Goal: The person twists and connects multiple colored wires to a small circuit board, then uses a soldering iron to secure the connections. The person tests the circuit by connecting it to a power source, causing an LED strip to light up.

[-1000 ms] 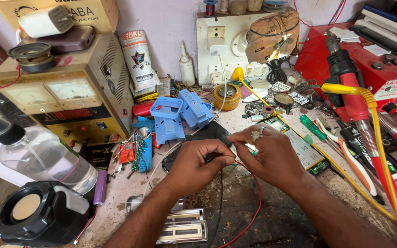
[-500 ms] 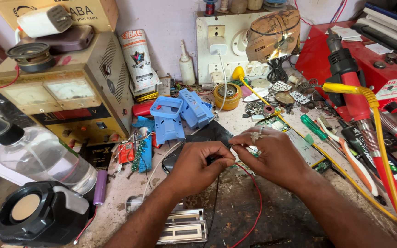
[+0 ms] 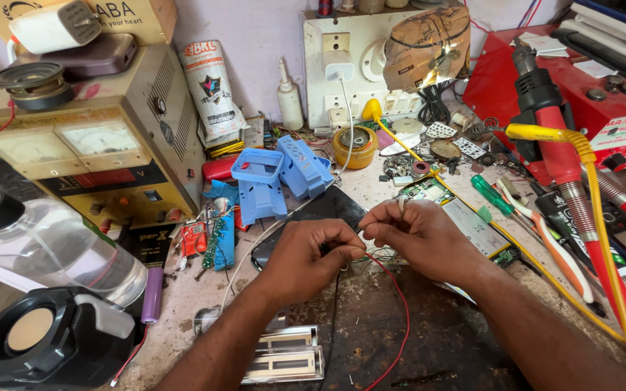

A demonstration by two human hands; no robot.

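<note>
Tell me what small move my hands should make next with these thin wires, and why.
Probably keep both pinches tight and twist the ends together: left hand and right hand meet fingertip to fingertip over the thin red wire and thin black wire, which hang loose below.

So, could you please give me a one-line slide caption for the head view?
Left hand and right hand pinch thin wires together over a cluttered repair bench, red wire trailing below.

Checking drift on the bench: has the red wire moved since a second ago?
Yes. The red wire swung right, away from the metal bracket. It bowed by the left hand before; now it bows below the right hand.
</note>
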